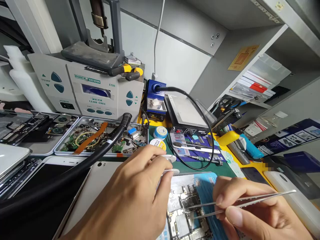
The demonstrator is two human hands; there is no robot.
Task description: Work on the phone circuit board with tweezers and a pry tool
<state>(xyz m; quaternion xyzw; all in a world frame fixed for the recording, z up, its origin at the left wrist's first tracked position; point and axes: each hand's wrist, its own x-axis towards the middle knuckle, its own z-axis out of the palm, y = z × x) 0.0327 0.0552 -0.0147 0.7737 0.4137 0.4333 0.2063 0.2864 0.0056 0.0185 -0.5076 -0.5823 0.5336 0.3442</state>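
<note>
My left hand (132, 190) is closed around a small white spool-like thing with round rims (163, 163), held between thumb and fingers above the board's far left side. Its exact kind I cannot make out. My right hand (260, 210) pinches metal tweezers (262, 199) near their middle. Their two tips are apart and point left, over the phone circuit board (176, 213). I cannot tell whether they touch it. A dark square chip area (191, 201) lies by the upper tip. Beneath the board is a pale and blue work surface (208, 186); my left hand hides part of it.
A hot-air station (100, 100) stands at the back left, its black hose (100, 153) crossing the left side. Trays of parts (56, 150) sit before it. Behind the board are a blue-lidded tin (160, 131), a toothbrush (195, 149) and a looping black cable (211, 126).
</note>
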